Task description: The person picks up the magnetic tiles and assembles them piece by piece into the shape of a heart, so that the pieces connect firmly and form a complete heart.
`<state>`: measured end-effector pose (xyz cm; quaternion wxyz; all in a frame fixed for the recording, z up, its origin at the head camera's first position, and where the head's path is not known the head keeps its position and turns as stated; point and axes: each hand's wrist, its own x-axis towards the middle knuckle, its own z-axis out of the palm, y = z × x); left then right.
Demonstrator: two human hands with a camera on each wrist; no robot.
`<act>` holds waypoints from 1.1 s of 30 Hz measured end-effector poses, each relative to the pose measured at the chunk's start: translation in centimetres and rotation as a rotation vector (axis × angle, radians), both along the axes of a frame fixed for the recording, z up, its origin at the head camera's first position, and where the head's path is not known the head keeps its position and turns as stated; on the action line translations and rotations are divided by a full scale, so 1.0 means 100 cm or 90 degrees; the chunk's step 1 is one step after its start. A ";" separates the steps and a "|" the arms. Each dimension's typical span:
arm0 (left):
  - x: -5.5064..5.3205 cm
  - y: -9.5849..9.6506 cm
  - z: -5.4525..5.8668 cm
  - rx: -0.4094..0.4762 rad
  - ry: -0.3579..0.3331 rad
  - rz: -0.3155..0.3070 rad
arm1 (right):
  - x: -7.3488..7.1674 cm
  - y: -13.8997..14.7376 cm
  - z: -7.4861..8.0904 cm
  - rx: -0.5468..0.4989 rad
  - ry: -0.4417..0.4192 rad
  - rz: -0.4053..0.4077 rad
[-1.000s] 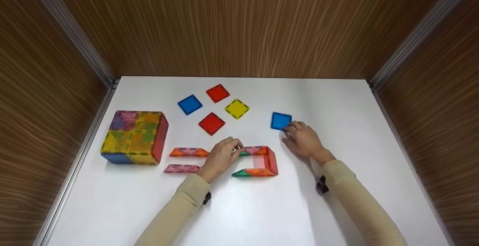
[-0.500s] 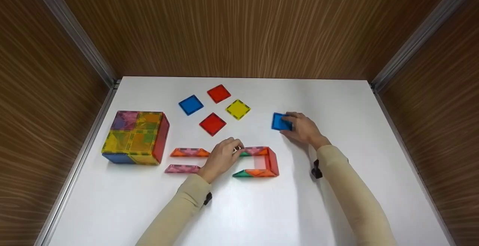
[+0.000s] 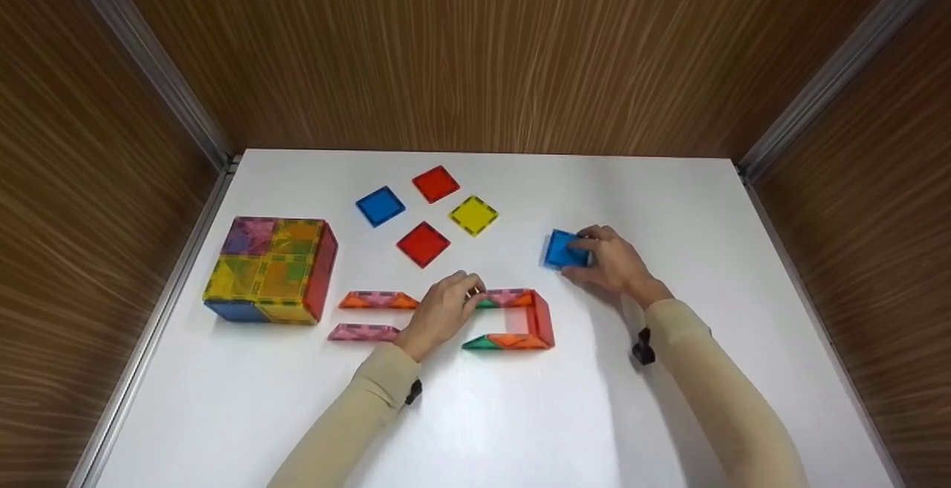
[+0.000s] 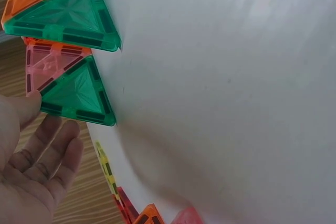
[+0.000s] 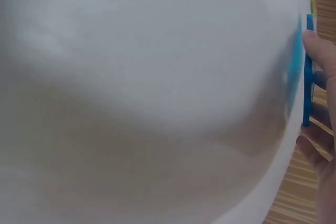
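My right hand (image 3: 615, 261) pinches a blue square magnetic tile (image 3: 562, 249) by its edges. In the right wrist view that blue tile (image 5: 308, 72) shows edge-on, lifted off the table, with its bluish reflection beside it. My left hand (image 3: 440, 313) pinches the top of a low standing wall of triangular magnetic tiles. Up close, the thumb lies at a green triangle tile (image 4: 79, 93) joined to a pink one (image 4: 44, 65), fingers behind. A red end tile (image 3: 543, 319) links this wall to a parallel wall with an orange tile (image 3: 513, 342) and a green tile (image 3: 481, 343).
Two red tiles (image 3: 423, 244), a blue tile (image 3: 380, 206) and a yellow tile (image 3: 473, 215) lie flat farther back. Left of my left hand stand two short tile strips, one orange-pink (image 3: 377, 300), one pink (image 3: 362, 333). A tile box (image 3: 261, 269) sits at far left.
My right hand has closed its fingers round the blue square tile, lifted it off the table and drawn it slightly nearer. The left hand has kept its place at the wall.
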<state>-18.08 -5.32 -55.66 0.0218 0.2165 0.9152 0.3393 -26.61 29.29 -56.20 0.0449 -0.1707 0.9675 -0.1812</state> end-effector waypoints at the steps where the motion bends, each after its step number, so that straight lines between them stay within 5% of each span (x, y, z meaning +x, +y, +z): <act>1: 0.000 0.001 0.000 0.000 -0.003 0.001 | 0.002 0.001 0.003 -0.013 0.003 0.000; 9: -0.001 0.004 0.001 0.006 -0.006 -0.004 | 0.028 -0.004 0.031 -0.090 0.053 0.045; 18: -0.005 -0.001 0.002 0.008 0.063 -0.024 | 0.056 -0.026 0.047 -0.139 0.101 0.137; 33: -0.004 -0.001 0.003 0.011 0.003 -0.013 | 0.082 -0.067 0.038 -0.110 0.132 0.243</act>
